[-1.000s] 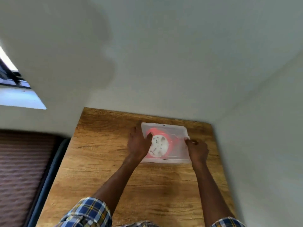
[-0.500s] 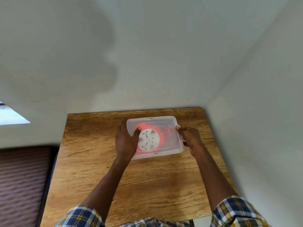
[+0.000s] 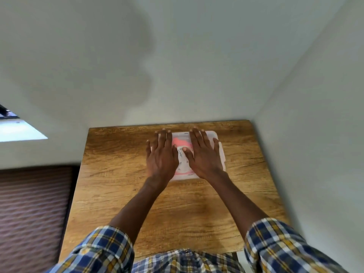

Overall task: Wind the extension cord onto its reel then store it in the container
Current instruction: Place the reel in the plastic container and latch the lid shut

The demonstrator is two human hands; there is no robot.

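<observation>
Reel (image 3: 182,154) inside lidded container (image 3: 213,137); left hand (image 3: 161,156), right hand (image 3: 204,156) flat on top, grip wide.

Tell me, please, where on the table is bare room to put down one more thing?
Bare wood lies left of the container, toward the table left edge, and in front of it, between the forearms. A smaller strip is right of it. The far middle is crowded: the left hand and right hand rest flat on the container.

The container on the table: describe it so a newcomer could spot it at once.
On the wooden table set in the wall corner, look toward the far edge. The container, clear plastic and lidded, lies under the flat left hand and right hand. A red-and-white reel shows through it.
</observation>
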